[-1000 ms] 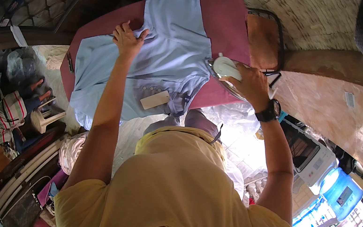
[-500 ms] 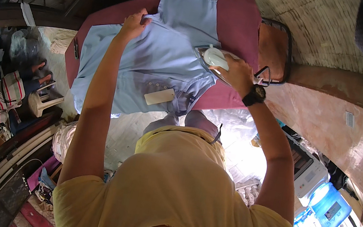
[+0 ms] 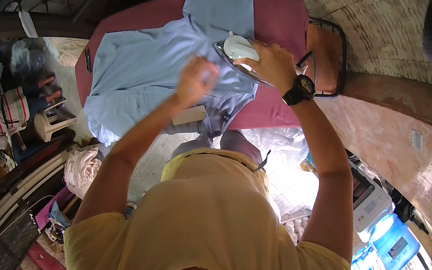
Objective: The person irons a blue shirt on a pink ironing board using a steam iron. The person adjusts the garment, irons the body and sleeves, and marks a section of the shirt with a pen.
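A light blue garment point(image 3: 143, 61), which looks like a shirt, lies spread over a maroon-covered ironing board point(image 3: 281, 26). Its near edge hangs over the front of the board. My right hand point(image 3: 275, 65) is wrapped round the handle of a white clothes iron point(image 3: 236, 47), tilted across the cloth near the board's right side. My left hand point(image 3: 197, 80) is over the middle of the garment, smeared by motion, so its fingers cannot be made out. Just below that hand, a pale flat rectangular piece point(image 3: 189, 115) lies at the garment's near edge.
A black metal frame point(image 3: 344, 59) holds a brown rest at the board's right end. A slim dark object point(image 3: 88, 60) lies on the board's left edge. Off to the left are a person's legs and a small stool point(image 3: 54, 122). A blue water jug point(image 3: 395, 245) stands at lower right.
My left hand has let go of the cloth at the far side and moved nearer and to the right. The iron has slid a little left and away from me in my right hand.
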`<action>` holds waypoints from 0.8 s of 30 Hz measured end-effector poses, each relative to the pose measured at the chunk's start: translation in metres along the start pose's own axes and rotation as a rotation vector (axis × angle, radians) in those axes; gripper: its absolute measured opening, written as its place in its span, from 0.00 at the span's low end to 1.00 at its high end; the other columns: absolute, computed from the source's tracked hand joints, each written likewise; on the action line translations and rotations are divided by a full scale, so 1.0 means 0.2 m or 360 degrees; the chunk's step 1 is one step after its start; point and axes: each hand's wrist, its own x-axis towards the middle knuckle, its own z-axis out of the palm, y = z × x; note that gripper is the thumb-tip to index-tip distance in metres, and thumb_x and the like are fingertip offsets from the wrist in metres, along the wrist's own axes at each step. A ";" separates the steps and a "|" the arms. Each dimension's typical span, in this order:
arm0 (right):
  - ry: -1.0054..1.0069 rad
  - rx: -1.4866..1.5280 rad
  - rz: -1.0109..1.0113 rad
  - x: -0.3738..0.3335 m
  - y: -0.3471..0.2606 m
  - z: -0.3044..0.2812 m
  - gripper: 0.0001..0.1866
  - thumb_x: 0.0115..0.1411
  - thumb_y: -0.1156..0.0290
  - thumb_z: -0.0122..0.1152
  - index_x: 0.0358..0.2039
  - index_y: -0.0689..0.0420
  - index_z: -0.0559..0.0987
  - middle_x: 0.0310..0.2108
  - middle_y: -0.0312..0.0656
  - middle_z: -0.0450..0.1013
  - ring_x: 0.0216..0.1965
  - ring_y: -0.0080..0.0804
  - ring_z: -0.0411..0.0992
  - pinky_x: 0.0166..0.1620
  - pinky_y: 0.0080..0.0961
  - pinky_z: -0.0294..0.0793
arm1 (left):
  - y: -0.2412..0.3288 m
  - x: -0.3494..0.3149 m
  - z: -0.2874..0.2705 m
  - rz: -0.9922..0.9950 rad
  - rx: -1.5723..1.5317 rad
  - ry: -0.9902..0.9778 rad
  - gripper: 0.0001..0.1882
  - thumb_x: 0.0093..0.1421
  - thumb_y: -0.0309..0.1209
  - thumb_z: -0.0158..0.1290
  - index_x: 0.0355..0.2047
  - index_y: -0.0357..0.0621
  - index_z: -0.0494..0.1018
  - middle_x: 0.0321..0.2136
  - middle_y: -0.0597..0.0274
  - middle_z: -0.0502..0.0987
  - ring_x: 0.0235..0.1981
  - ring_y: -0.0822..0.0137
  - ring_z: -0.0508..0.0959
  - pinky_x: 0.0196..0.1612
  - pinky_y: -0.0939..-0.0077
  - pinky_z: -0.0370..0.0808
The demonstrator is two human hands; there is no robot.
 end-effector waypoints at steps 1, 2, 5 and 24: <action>0.0030 -0.0002 0.0000 0.01 -0.01 0.01 0.34 0.49 0.34 0.61 0.44 0.51 0.81 0.26 0.49 0.78 0.30 0.50 0.78 0.33 0.43 0.77 | 0.12 -0.08 0.06 0.0152 -0.0202 -0.0210 0.09 0.53 0.26 0.58 0.34 0.44 0.70 0.31 0.58 0.73 0.37 0.55 0.74 0.41 0.61 0.71; 0.0055 -0.0004 -0.0006 0.02 -0.02 0.01 0.34 0.49 0.34 0.60 0.44 0.50 0.81 0.26 0.49 0.78 0.30 0.50 0.78 0.33 0.44 0.77 | 0.20 -0.16 0.16 0.0228 -0.0083 -0.0238 0.09 0.54 0.26 0.57 0.35 0.44 0.71 0.35 0.58 0.72 0.40 0.55 0.73 0.43 0.61 0.70; 0.0059 -0.0066 0.0124 0.04 -0.03 -0.04 0.33 0.50 0.35 0.61 0.43 0.50 0.81 0.26 0.51 0.78 0.31 0.50 0.78 0.34 0.44 0.78 | 0.36 -0.17 0.37 -0.0023 0.0251 -0.0290 0.11 0.54 0.27 0.56 0.38 0.43 0.72 0.42 0.58 0.71 0.46 0.53 0.71 0.50 0.58 0.67; 0.0042 0.0279 0.0102 0.06 -0.52 0.26 0.31 0.51 0.36 0.60 0.37 0.54 0.81 0.25 0.49 0.78 0.28 0.48 0.78 0.30 0.40 0.77 | -0.35 -0.12 -0.49 -0.0459 0.0374 0.0967 0.06 0.64 0.21 0.43 0.41 0.37 0.67 0.38 0.56 0.68 0.39 0.59 0.69 0.43 0.68 0.69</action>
